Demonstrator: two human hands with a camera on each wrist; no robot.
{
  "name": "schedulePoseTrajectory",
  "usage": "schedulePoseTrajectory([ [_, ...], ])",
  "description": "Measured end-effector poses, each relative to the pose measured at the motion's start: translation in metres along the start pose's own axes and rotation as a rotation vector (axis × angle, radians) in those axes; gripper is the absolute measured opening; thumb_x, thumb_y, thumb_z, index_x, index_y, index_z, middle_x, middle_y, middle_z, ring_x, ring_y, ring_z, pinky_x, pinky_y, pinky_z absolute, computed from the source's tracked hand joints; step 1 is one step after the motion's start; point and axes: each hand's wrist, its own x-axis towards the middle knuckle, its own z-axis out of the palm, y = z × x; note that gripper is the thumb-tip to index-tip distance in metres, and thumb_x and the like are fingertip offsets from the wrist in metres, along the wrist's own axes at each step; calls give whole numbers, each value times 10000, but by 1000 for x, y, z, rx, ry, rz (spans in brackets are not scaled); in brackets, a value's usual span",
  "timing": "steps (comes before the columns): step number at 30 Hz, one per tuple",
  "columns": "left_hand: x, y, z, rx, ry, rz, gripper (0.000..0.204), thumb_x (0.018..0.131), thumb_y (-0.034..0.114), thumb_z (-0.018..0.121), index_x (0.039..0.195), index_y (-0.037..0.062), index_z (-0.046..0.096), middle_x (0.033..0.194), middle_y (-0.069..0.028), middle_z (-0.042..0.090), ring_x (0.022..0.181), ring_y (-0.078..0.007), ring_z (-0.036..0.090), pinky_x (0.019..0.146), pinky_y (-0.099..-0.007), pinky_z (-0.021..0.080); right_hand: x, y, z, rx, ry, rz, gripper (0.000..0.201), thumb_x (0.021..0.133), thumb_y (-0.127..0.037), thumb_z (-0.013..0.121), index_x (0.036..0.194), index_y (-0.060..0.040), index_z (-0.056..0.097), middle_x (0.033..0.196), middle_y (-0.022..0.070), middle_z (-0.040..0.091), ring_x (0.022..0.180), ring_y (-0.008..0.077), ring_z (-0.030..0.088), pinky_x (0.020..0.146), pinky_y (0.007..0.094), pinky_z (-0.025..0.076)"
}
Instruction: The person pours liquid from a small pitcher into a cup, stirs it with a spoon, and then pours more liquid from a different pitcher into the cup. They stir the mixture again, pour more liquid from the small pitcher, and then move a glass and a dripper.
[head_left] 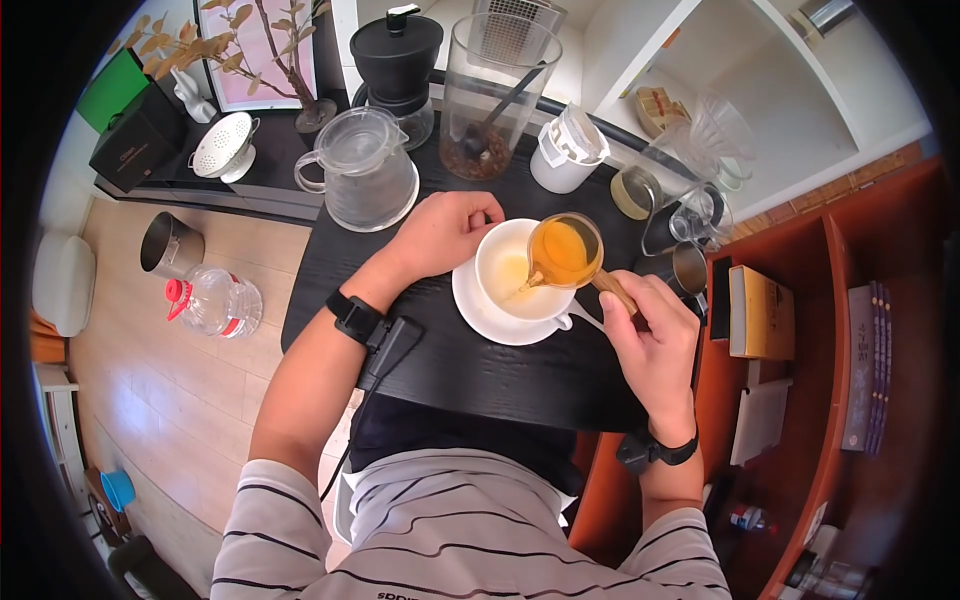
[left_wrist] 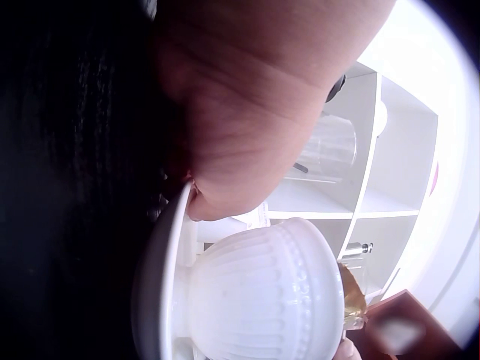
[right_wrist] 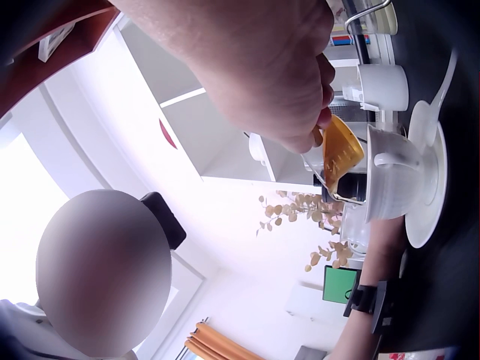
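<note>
A white cup point(head_left: 503, 246) stands on a white saucer point(head_left: 466, 305) on the black table. My left hand point(head_left: 445, 234) lies beside them with bent fingers; in the left wrist view its fingers grip the rim of the saucer point(left_wrist: 178, 247). With my right hand point(head_left: 652, 340) I hold the wooden handle point(head_left: 614, 292) of a small glass pitcher point(head_left: 566, 250) containing amber liquid. The pitcher tilts over the cup, and a thin stream runs from its lip into pale liquid inside. A spoon point(right_wrist: 446, 86) rests on the saucer beside the cup handle.
Behind the cup stand a glass server point(head_left: 362, 165), a coffee grinder point(head_left: 397, 58), a tall glass container point(head_left: 490, 90) and a white canister point(head_left: 567, 158). Glassware and a metal cup point(head_left: 684, 270) are at the right, near a reddish-brown bookshelf point(head_left: 800, 235).
</note>
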Motion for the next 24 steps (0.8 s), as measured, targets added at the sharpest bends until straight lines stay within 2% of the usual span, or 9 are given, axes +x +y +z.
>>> schedulePoseTrajectory([
  [9, 0, -1, 1, 0, 1, -6, 137, 946, 104, 785, 1043, 20, 740, 725, 77, 601, 661, 5, 518, 596, -214, 442, -9, 9, -16, -21, 29, 9, 227, 928, -13, 801, 1145, 38, 759, 789, 69, 617, 602, 129, 543, 546, 277, 445],
  [24, -1, 2, 0, -8, 1, -17, 138, 948, 105, 782, 1045, 15, 742, 724, 80, 594, 663, 5, 512, 599, -210, 439, 0, 23, -24, -118, 76, 30, 200, 949, -18, 786, 1134, 47, 746, 861, 110, 680, 664, 181, 607, 601, 304, 490],
])
